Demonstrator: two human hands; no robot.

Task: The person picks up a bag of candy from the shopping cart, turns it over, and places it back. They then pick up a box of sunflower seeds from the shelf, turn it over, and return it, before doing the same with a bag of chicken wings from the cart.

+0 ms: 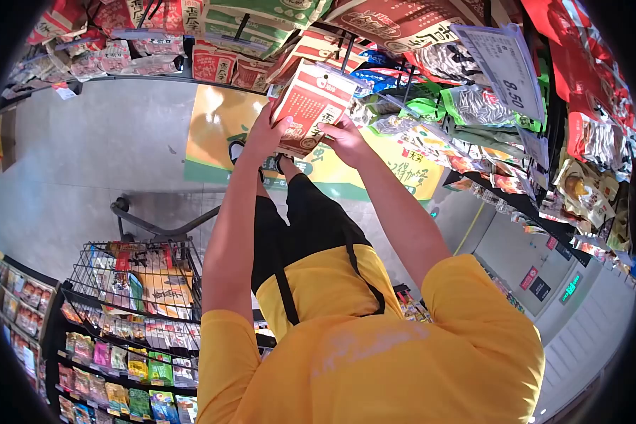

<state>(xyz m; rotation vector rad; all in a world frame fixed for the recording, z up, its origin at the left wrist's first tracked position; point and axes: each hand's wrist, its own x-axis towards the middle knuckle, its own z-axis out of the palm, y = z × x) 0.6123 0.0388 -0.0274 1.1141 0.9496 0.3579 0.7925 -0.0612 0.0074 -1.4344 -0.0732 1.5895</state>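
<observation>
A red and white bag of sunflower seeds (309, 106) is held up in front of me, near the hanging snack bags. Along its left edge my left hand (268, 131) is closed, thumb on the front. My right hand (344, 140) grips the lower right edge, its thumb also on the printed face. The fingers behind the bag are hidden. Just beyond the bag's top hang more red seed bags (385, 22) on hooks.
Green seed bags (261, 25) hang at the upper left of the rack. A price tag (505, 71) reading 8.50 juts out on the right. A wire basket (131, 279) with packets and a dark bent rail (166, 227) stand at lower left. A yellow-green floor mat (208, 134) lies below.
</observation>
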